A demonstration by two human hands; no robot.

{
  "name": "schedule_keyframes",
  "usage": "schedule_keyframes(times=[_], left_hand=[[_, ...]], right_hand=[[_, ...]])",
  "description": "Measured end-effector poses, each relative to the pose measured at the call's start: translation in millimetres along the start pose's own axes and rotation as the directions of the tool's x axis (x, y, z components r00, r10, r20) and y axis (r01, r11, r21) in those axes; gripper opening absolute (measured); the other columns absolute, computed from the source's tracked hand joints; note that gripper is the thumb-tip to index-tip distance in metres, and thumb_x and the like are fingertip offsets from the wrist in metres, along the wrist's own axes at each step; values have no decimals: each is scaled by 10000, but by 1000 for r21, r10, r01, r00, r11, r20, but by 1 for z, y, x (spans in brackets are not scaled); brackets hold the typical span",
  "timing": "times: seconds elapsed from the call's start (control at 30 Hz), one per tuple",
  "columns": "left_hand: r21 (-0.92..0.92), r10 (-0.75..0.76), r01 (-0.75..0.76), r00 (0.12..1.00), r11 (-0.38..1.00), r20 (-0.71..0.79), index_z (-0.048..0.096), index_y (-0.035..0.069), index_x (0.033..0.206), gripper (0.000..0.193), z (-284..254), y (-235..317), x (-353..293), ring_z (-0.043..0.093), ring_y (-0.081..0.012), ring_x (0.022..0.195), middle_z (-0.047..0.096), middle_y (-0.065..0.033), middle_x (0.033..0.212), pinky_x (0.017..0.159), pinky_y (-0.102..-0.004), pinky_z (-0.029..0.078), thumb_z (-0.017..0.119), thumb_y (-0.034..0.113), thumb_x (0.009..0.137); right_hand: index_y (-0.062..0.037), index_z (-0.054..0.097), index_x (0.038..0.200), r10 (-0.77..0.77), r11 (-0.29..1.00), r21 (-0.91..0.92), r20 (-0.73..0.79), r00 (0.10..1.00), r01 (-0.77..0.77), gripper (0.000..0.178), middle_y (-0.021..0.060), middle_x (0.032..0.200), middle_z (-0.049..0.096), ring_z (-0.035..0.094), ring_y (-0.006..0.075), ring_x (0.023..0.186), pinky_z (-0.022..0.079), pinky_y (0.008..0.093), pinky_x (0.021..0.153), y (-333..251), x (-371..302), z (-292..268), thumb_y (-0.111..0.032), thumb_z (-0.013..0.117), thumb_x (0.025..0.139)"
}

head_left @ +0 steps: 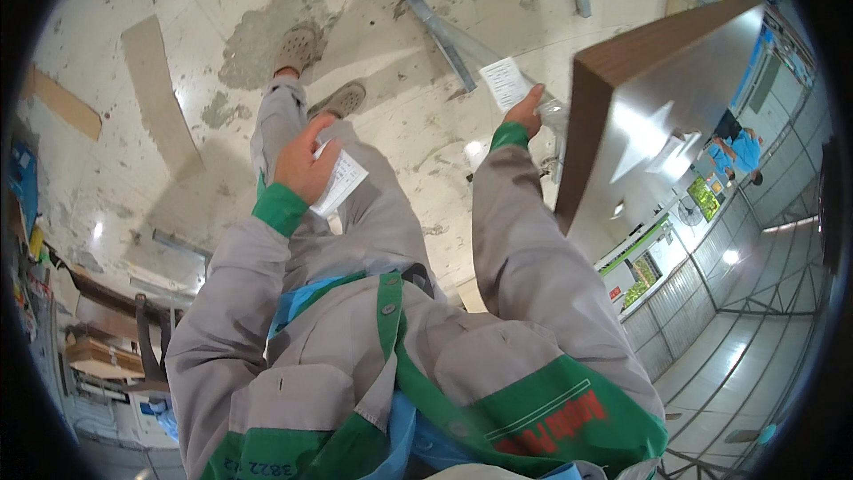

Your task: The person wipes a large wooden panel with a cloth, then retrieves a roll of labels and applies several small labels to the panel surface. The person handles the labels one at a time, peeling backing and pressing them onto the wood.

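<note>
My left hand [305, 160] is closed on a white printed paper slip [342, 180], held low in front of my left thigh. Farther forward and to the right, my right hand [526, 112] grips another white printed slip [504, 84], its thumb pointing up along the paper. Something clear and crinkled, perhaps plastic film [553, 111], shows beside that hand; I cannot tell whether it is held. Just right of the right hand stands a large brown wood-grain panel or cabinet [591, 124] with a glossy pale face.
Metal rails [426, 18] lie ahead on the stained concrete floor [373, 53]. Flat cardboard strips [160, 93] lie at left. Stacked boards [102, 357] stand at lower left. Another person in a blue shirt [742, 151] is far right, near a fan [689, 210].
</note>
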State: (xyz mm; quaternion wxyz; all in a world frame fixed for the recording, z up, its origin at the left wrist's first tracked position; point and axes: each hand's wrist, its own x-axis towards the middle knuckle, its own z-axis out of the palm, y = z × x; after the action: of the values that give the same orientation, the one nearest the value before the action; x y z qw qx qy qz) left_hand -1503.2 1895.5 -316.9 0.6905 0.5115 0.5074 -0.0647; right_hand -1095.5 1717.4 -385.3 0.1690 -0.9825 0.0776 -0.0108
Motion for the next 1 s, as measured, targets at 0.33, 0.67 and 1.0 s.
schedule_keyframes(times=[0.33,0.67,1.0], left_hand=[[-366,-4,4,1000,931,3,617,11,1333,412,-14,92,8,599,-62,683,661,-7,781,619,-245,475,679,204,974],[-113,160,-153,986,982,54,621,-10,1334,383,-37,208,-14,625,-93,808,696,-51,985,717,-249,521,665,173,1000],[47,236,-243,964,969,124,656,-11,1273,327,19,249,-41,610,-78,786,686,-34,959,697,-237,517,669,157,992]], right_hand=[[-42,546,1398,-210,157,673,738,642,-723,497,168,1411,578,511,329,1359,412,453,1146,-147,-176,-210,-231,708,968],[-26,608,1224,-180,-362,413,849,497,-836,380,161,1217,651,595,299,1218,490,475,1084,-182,-165,-257,-291,715,974],[-62,644,1160,103,-383,605,779,619,-698,312,104,1078,689,659,243,1032,563,414,934,-39,-127,-309,-286,735,962]])
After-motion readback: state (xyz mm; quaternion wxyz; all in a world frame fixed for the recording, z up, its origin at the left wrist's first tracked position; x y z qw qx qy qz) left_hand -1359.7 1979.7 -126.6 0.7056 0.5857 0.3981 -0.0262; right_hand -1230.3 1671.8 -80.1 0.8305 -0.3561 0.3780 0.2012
